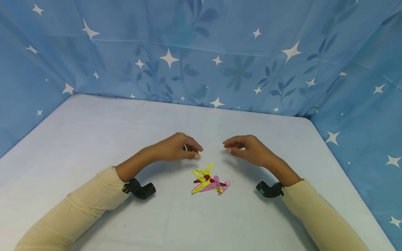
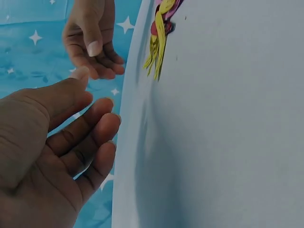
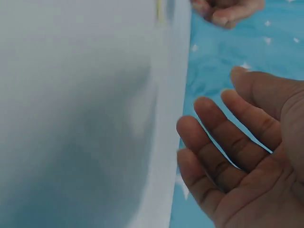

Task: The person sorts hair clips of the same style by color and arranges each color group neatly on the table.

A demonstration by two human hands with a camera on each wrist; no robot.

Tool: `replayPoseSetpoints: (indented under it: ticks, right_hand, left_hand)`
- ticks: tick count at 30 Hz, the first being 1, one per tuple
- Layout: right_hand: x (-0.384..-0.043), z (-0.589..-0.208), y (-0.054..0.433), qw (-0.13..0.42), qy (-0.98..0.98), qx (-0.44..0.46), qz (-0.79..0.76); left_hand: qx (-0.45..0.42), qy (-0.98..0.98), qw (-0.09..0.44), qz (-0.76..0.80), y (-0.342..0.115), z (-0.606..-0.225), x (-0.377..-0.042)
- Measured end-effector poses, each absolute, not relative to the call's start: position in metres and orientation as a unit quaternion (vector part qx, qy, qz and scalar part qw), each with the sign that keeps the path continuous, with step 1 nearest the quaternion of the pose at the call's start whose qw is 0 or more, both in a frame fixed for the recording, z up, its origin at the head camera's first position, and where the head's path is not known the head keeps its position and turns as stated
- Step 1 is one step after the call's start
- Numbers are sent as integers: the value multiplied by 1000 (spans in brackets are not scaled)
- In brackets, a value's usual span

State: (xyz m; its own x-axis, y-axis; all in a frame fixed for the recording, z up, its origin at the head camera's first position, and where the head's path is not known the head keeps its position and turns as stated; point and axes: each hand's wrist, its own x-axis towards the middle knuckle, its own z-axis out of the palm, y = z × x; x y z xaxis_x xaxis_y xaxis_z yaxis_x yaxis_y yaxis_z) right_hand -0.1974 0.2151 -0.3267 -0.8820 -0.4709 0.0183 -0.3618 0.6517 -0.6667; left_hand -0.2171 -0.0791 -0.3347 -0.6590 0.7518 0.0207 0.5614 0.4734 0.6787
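Observation:
A small heap of snap hair clips [image 1: 207, 187] in yellow, pink and dark red lies on the white table. Above and left of the heap hovers my left hand [image 1: 176, 148], fingers loosely bent, nothing in it. My right hand [image 1: 246, 150] hangs on the other side, also holding nothing, its fingers pointing toward the left hand. In the left wrist view, yellow clips [image 2: 160, 38] overlap a red one near the top edge. The right wrist view shows the relaxed fingers [image 3: 223, 142] and only a blurred yellow sliver of a clip.
The white tabletop [image 1: 94, 125] spreads around the heap, with rounded far corners. A blue curtain [image 1: 194, 45] with white stars and leaves stands behind and at both sides. Each wrist carries a black camera mount [image 1: 142, 189] close over the cloth.

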Motion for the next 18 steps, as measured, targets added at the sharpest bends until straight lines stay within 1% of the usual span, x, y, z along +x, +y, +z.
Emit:
replayPoseSetpoints:
  ticks: [5,9,14,18]
  right_hand:
    - [-187,-326,202,134,868,-264,-399]
    - [-182,-328,196,153,860,-284,-394]
    - [-181,-332,192,191,855,-303,-375]
    - [-180,-334,189,196,849,-328,-366]
  left_hand:
    - [403,832,176,339,-76,-336,-206]
    - [401,826,192,347,-72,-336,-197]
    - [395,825,202,349,-72,-339,-190]
    - [405,825,206,335,-75,-340,-185]
